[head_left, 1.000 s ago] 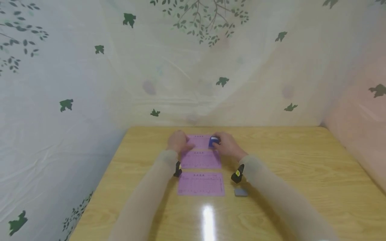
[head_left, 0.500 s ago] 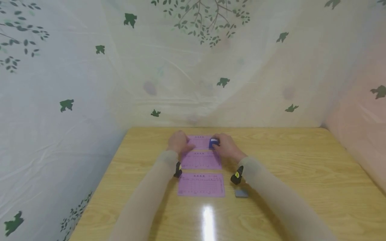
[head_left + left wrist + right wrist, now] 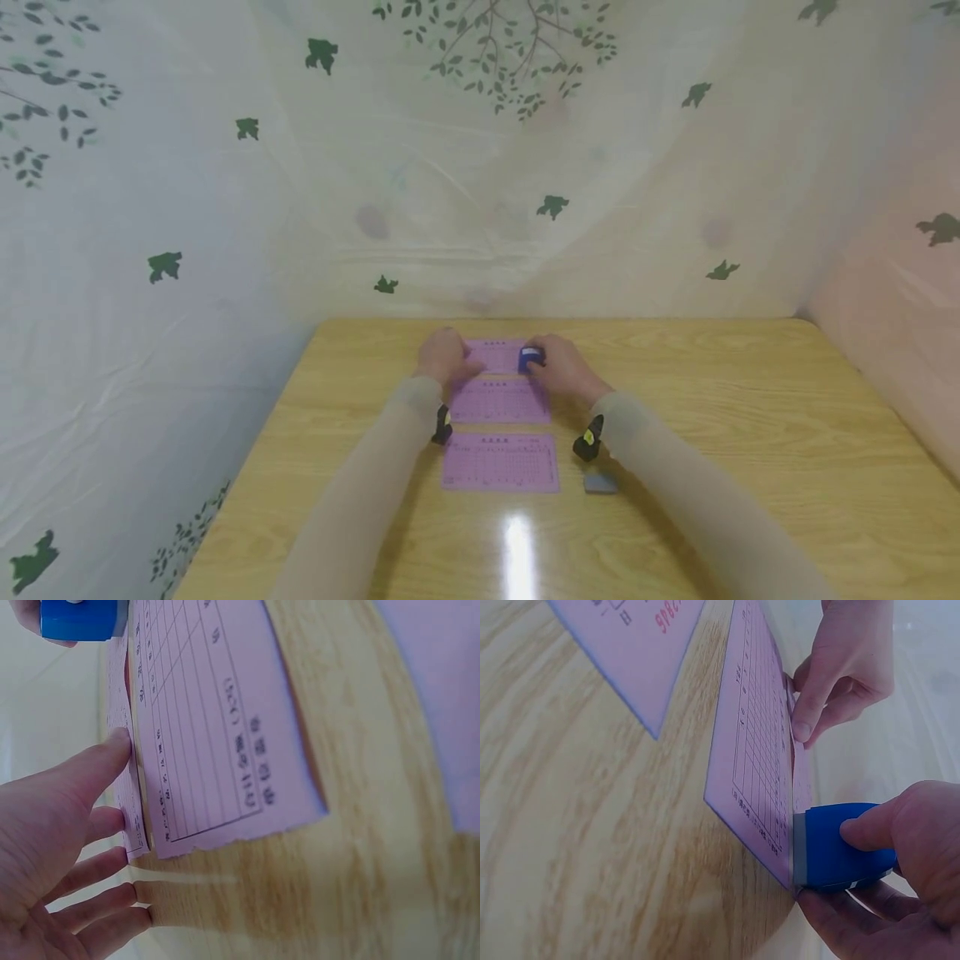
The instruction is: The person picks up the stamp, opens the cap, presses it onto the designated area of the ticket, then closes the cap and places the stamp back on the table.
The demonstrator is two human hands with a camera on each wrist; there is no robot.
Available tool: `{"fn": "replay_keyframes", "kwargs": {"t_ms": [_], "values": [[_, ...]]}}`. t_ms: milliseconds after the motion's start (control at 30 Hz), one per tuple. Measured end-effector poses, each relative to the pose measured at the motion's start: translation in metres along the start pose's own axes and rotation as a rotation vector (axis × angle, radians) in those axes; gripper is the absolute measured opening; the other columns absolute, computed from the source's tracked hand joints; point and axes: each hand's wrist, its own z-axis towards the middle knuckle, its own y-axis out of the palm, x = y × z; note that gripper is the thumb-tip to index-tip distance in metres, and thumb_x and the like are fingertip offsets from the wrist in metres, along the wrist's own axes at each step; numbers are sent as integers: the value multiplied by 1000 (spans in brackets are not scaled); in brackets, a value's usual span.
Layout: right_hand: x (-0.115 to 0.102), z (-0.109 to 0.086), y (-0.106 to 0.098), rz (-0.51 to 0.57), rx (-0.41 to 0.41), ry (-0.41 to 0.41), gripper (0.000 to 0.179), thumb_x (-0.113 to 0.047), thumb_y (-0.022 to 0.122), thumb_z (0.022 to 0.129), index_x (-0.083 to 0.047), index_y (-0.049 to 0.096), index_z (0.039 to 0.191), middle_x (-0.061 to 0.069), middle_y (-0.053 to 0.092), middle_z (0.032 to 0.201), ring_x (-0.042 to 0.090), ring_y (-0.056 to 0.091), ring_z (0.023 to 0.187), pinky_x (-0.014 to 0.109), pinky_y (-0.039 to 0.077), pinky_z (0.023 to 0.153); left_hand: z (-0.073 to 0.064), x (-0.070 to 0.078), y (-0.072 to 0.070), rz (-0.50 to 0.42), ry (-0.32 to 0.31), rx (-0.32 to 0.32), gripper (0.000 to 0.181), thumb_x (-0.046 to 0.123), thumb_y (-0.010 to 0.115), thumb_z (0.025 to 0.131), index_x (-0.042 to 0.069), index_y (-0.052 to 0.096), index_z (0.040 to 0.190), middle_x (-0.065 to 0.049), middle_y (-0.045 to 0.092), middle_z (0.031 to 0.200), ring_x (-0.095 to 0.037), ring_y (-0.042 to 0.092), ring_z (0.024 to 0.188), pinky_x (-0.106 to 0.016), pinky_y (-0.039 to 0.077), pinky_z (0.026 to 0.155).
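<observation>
Three pink printed forms lie in a column on the wooden table: a far form (image 3: 498, 357), a middle form (image 3: 500, 402) and a near form (image 3: 500, 463). My right hand (image 3: 566, 367) grips a blue stamp (image 3: 529, 362) between thumb and fingers. In the right wrist view, the stamp's (image 3: 832, 851) grey base stands on the far form's right end. My left hand (image 3: 444, 354) rests at that form's left end. The left wrist view shows its thumb (image 3: 112, 754) on the paper and the other fingers extended along the edge. The stamp's underside is hidden.
A small flat grey piece (image 3: 599, 483) lies right of the near form, beside the right forearm. Behind the table (image 3: 712, 417) hangs a pale curtain (image 3: 465, 167) with leaf prints, close to its far edge. Light glares off the tabletop in front.
</observation>
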Motion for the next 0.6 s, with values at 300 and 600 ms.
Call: {"fn": "replay_keyframes", "kwargs": {"t_ms": [300, 600], "values": [[0, -1, 3, 11, -6, 11, 31, -9, 65, 100, 2, 67, 130, 22, 71, 127, 40, 68, 122, 54, 56, 110, -1, -1, 1, 34, -4, -14, 50, 47, 86, 88, 10, 78, 122, -13, 76, 129, -30, 72, 120, -44, 59, 106], [-1, -1, 1, 35, -11, 32, 31, -10, 65, 101, 1, 66, 131, 22, 70, 128, 40, 67, 123, 54, 56, 111, -3, -2, 0, -44, 15, -14, 47, 43, 86, 88, 5, 78, 114, -15, 77, 121, -31, 73, 112, -46, 61, 102]]}}
